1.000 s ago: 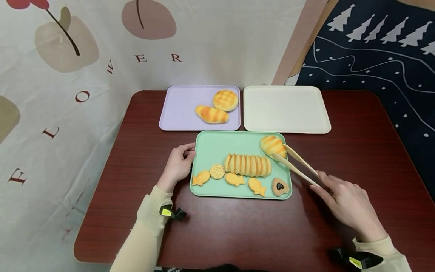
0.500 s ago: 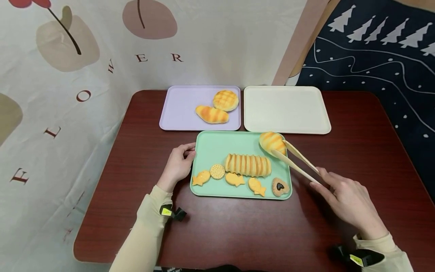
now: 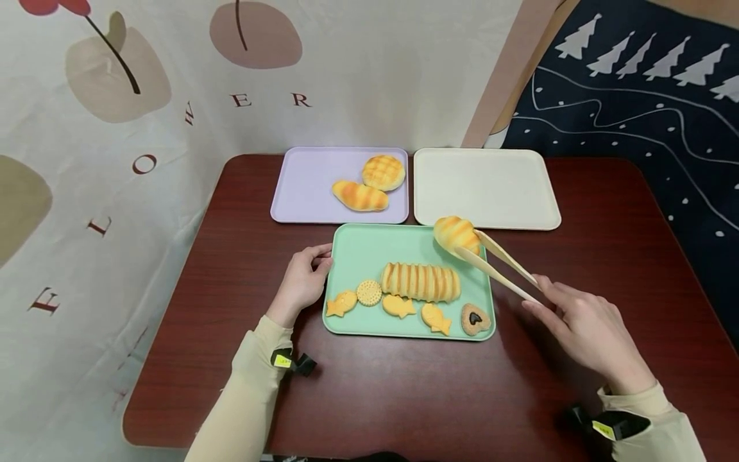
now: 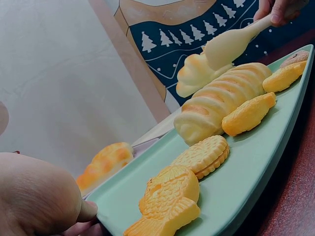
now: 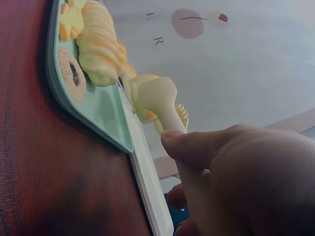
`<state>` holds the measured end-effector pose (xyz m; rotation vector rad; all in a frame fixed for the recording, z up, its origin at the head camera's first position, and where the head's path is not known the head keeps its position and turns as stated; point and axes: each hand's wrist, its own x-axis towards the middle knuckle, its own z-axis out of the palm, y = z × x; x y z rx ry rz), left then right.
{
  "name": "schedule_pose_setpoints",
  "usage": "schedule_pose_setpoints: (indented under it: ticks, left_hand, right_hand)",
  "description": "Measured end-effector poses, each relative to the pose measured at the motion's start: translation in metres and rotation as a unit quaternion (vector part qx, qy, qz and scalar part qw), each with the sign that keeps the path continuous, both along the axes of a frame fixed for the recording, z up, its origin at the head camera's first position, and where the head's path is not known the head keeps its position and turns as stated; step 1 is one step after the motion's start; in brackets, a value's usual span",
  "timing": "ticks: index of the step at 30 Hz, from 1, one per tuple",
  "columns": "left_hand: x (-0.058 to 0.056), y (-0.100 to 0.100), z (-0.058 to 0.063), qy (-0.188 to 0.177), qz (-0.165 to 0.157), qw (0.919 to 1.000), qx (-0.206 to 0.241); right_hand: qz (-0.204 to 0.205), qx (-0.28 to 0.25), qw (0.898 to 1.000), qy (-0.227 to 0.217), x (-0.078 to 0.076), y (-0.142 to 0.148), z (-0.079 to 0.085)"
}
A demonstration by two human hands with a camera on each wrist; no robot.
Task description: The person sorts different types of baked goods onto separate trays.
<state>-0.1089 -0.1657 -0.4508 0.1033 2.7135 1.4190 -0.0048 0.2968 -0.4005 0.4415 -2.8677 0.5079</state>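
- Two hands: the left hand (image 3: 306, 276) holds the green tray (image 3: 375, 244) by its left edge; the right hand (image 3: 591, 327) grips one pair of tongs (image 3: 491, 271), tips narrowed on a striped bun (image 3: 453, 234).
- Three trays on the counter (image 3: 404, 398): the green one nearest, the purple tray (image 3: 312, 183) and white tray (image 3: 487, 186) side by side behind it.
- Four breads: the striped bun in the tongs, a long loaf (image 3: 421, 282) on the green tray, and a round bun (image 3: 383, 173) beside a curved roll (image 3: 360, 196) on the purple tray.
- Five biscuits, all on the green tray: three fish biscuits (image 3: 399, 306), one round biscuit (image 3: 369, 292), one heart biscuit (image 3: 475, 319).
- Compared with a second ago, the striped bun has shifted up and leftward; seen from the head, it now overlaps the green tray's far rim and the white tray's near edge.
- The left hand, the loaf and the biscuits keep their places.
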Motion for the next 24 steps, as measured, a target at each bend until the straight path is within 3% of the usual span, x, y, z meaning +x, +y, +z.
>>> schedule_pose_setpoints:
  ticks: [24]
  left_hand:
    - [0.002,0.0,0.004,0.002,-0.005,1.0,0.0]
  right_hand:
    - [0.023,0.005,1.0,0.002,-0.036,-0.012,0.018]
